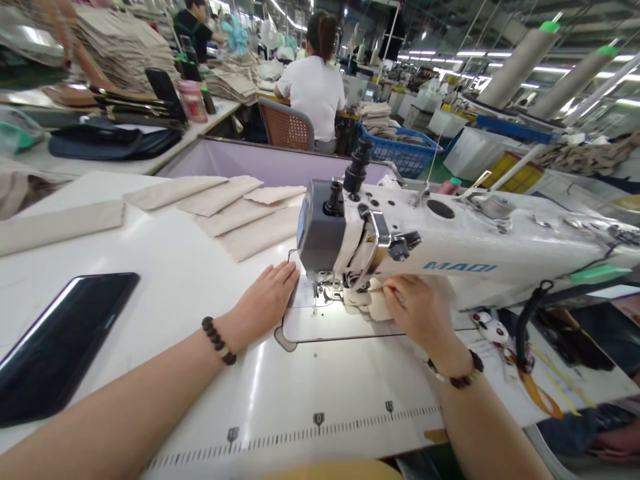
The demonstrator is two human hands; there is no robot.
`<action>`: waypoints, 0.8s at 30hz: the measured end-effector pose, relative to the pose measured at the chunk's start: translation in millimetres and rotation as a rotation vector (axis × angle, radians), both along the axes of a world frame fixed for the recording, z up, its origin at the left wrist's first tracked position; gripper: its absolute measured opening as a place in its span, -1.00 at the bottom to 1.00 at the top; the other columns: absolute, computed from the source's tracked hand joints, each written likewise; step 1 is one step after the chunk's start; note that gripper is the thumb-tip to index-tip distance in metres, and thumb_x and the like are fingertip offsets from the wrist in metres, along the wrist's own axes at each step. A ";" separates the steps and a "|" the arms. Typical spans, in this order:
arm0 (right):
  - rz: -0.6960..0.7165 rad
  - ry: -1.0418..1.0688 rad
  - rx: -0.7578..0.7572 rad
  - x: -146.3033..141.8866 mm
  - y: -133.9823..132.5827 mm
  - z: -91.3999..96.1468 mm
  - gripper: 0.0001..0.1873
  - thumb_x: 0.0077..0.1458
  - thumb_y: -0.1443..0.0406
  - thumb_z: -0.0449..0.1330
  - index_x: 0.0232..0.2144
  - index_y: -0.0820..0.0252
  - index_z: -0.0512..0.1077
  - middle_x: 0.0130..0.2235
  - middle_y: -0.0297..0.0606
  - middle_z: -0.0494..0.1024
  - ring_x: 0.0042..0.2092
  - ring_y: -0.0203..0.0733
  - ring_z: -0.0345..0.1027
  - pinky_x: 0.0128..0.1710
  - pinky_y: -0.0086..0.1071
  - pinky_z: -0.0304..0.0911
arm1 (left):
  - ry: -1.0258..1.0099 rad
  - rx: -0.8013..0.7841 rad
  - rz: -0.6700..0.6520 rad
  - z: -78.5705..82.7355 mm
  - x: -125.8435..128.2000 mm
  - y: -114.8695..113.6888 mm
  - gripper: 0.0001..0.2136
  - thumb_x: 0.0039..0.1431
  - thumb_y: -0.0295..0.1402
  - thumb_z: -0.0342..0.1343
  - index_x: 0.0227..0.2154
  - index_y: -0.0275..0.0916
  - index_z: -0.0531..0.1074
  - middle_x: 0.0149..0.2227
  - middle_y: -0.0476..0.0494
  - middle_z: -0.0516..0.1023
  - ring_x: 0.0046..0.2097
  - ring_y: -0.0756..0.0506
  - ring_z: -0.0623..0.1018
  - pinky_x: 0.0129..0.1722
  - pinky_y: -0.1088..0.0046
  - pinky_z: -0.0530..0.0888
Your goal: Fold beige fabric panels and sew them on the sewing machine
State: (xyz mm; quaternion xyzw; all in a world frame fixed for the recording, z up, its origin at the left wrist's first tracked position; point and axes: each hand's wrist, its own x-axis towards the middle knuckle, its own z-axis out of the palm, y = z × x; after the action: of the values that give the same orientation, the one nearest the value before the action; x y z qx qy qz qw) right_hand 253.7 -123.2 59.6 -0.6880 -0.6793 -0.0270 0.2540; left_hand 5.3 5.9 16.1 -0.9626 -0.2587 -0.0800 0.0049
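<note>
My left hand (267, 297) lies flat on the white table at the left edge of the needle plate (305, 327), fingers stretched out and holding nothing. To the right of the presser foot (336, 293), my right hand (417, 310) has its thumb and fingers pinched at the edge of a small cream fabric piece (380, 307). That piece lies beside the needle area, under the arm of the white sewing machine (450, 240). My right fingertips are partly in the machine's shadow, and the fabric's far edge is hidden.
Beige fabric strips (260, 230) lie fanned out behind my left hand. A black phone (65, 340) rests at the left. A printed ruler scale (319, 420) runs along the front edge. Beyond are a lilac trough (240, 163), a blue basket (407, 150) and a seated person (315, 87).
</note>
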 end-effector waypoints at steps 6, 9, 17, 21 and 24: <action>-0.158 0.246 -0.072 27.6 4.9 4.3 -0.66 0.11 0.24 -0.11 -0.63 0.16 0.29 -0.61 -0.30 0.39 -0.56 -0.23 0.28 -0.52 -0.40 0.16 | 0.073 0.023 0.003 16.0 2.8 -6.1 -0.73 0.21 -0.57 -0.18 -0.10 -0.43 0.34 -0.04 -0.38 0.37 0.02 -0.21 0.37 0.04 0.16 0.29; -0.150 0.252 -0.074 24.5 -15.7 18.8 -0.73 0.08 0.24 -0.05 -0.59 0.16 0.30 -0.57 -0.30 0.39 -0.50 -0.21 0.29 -0.49 -0.39 0.16 | 0.083 -0.007 -0.050 31.6 0.0 -20.0 -0.77 0.23 -0.52 -0.16 -0.14 -0.41 0.36 -0.14 -0.31 0.44 -0.10 -0.18 0.45 -0.08 0.24 0.39; 0.194 0.285 -0.226 -66.4 -111.0 45.0 -0.85 0.08 0.41 -0.08 -0.50 0.16 0.19 -0.44 -0.30 0.31 -0.43 -0.29 0.21 -0.46 -0.44 0.10 | -0.265 -0.109 -0.291 44.0 7.4 -94.2 -0.44 0.12 -0.51 0.03 0.16 -0.35 -0.03 0.18 -0.39 0.13 0.19 -0.22 0.17 0.10 0.16 0.27; 0.397 0.392 -0.492 -89.9 -117.1 38.8 -0.85 0.05 0.45 -0.05 -0.51 0.19 0.22 -0.41 -0.30 0.34 -0.39 -0.30 0.25 -0.42 -0.46 0.13 | -0.152 -0.234 -0.604 41.7 13.6 -110.8 -0.75 0.19 -0.57 -0.14 -0.12 -0.29 0.33 0.03 -0.28 0.34 0.11 -0.13 0.29 0.15 0.21 0.20; 0.502 0.431 -0.586 -79.6 -117.8 35.7 -0.92 0.11 0.34 0.06 -0.39 0.22 0.34 -0.32 -0.27 0.43 -0.29 -0.26 0.32 -0.28 -0.45 0.20 | -0.068 -0.345 -0.652 43.7 -2.4 -109.9 -0.73 0.19 -0.60 -0.19 -0.30 -0.25 0.40 -0.20 -0.13 0.49 -0.11 -0.02 0.46 0.16 0.27 0.18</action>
State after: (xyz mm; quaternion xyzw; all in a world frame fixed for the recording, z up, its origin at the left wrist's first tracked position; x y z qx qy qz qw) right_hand 174.1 -241.0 95.3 -0.5346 -0.7358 0.3733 0.1828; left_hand 2.9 -104.0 59.8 -0.9779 0.0517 -0.0645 -0.1919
